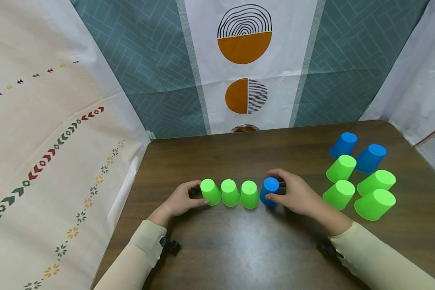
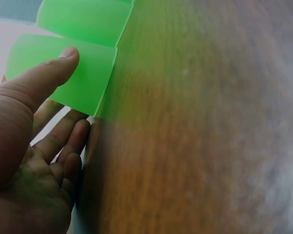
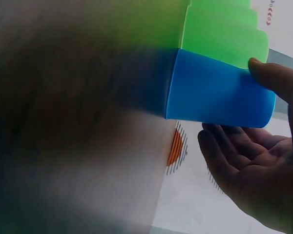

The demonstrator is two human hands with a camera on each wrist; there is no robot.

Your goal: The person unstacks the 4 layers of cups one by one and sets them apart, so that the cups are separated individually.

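Four upside-down cups would exceed a short list, so by colour: three green cups [image 1: 230,193] stand in a row, with a blue cup [image 1: 269,191] at its right end. My left hand [image 1: 184,199] holds the leftmost green cup [image 2: 68,73], thumb across its near side and fingers behind it. From the right, my right hand [image 1: 296,193] grips the blue cup between thumb and fingers. In the right wrist view the blue cup [image 3: 217,92] stands rim down, close beside a green cup [image 3: 224,41].
At the table's right stand two more blue cups [image 1: 371,158] and several green cups [image 1: 375,204], all upside down. The brown wooden table [image 1: 239,249] meets a patterned hanging cloth [image 1: 166,80] at its back edge. A cream cloth [image 1: 58,161] hangs along the left.
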